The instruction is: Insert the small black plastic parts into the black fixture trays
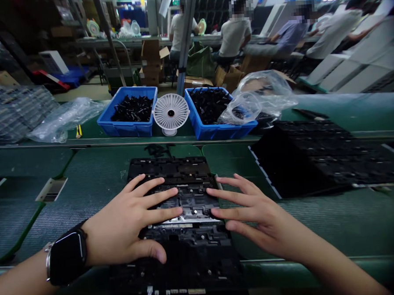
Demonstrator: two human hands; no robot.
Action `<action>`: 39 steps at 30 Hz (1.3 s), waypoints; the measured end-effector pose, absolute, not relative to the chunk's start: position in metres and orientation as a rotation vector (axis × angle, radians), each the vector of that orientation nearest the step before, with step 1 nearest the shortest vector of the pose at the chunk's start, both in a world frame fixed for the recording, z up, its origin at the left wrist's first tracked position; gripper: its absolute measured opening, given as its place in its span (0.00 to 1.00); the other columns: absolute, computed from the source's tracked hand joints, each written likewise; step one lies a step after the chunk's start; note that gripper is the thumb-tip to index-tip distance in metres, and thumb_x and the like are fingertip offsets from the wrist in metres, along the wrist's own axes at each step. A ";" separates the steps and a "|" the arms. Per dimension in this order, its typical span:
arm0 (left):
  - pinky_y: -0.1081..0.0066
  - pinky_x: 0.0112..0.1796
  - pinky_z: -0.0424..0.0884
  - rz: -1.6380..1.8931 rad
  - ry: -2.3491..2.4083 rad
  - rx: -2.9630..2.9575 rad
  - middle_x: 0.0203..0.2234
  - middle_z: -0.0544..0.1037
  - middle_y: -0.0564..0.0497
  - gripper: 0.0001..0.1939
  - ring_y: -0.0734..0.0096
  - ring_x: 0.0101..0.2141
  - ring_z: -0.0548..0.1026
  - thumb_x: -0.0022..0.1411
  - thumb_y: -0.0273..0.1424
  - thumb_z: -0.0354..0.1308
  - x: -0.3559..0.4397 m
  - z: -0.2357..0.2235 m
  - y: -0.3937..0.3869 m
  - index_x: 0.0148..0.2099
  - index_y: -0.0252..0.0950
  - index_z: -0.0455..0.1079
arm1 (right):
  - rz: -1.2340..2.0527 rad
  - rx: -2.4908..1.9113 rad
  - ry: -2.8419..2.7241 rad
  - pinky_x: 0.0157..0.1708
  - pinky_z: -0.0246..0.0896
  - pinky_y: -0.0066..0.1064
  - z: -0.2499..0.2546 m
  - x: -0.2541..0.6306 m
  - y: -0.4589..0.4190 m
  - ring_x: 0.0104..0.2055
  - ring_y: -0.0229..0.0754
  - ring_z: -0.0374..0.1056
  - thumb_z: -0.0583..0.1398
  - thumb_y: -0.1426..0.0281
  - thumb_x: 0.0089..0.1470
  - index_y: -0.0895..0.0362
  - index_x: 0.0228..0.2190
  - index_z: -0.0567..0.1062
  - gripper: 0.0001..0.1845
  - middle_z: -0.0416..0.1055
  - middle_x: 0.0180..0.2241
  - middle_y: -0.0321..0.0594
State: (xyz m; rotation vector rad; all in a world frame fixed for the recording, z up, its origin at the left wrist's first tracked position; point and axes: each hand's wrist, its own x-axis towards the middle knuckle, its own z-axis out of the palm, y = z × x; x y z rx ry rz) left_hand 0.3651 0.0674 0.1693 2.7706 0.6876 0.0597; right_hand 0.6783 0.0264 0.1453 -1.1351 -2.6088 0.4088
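Head view looks down on a left hand [121, 222] and a right hand [258, 214], both resting on a black tray [171, 168] at lower centre of the frame, which lies on a green belt [88, 206]. Fingers [156, 185] on both hands are spread apart and pinch nothing, their tips lying either side of a metal insert [193, 211] in the tray's middle. The tray looks stiff and fairly light, probably moulded plastic; its long side edges seem the best place to take hold, and the insert may be the more delicate part. A second tray [303, 159] lies at right of the frame. Beyond are two blue bins, a left bin [128, 129] and a right bin [216, 131], both heaped with black parts [132, 109] too many to count. One white fan [170, 113] stands between them. Four seated people [234, 35] work at upper right.
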 end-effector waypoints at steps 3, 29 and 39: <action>0.45 0.57 0.39 0.093 0.688 2.761 0.60 0.56 0.52 0.36 0.51 0.61 0.48 0.51 0.56 0.51 0.364 0.169 0.067 0.60 0.51 0.55 | 0.401 -1.137 -2.601 0.58 0.40 0.58 0.145 0.680 0.027 0.62 0.51 0.45 0.59 0.65 0.54 0.41 0.49 0.68 0.20 0.60 0.57 0.32; 0.46 0.57 0.39 0.142 0.706 2.759 0.61 0.54 0.49 0.37 0.51 0.61 0.48 0.51 0.56 0.51 0.394 0.173 0.119 0.60 0.48 0.55 | 0.404 -1.086 -2.394 0.56 0.48 0.53 0.147 0.661 0.087 0.60 0.52 0.48 0.59 0.65 0.54 0.47 0.43 0.74 0.14 0.63 0.54 0.38; 0.46 0.57 0.39 0.056 0.748 2.753 0.61 0.54 0.54 0.33 0.52 0.61 0.47 0.54 0.55 0.49 0.383 0.170 0.132 0.60 0.52 0.55 | 0.536 -1.156 -2.383 0.56 0.48 0.54 0.137 0.674 0.096 0.60 0.50 0.48 0.58 0.66 0.55 0.44 0.46 0.72 0.15 0.62 0.55 0.34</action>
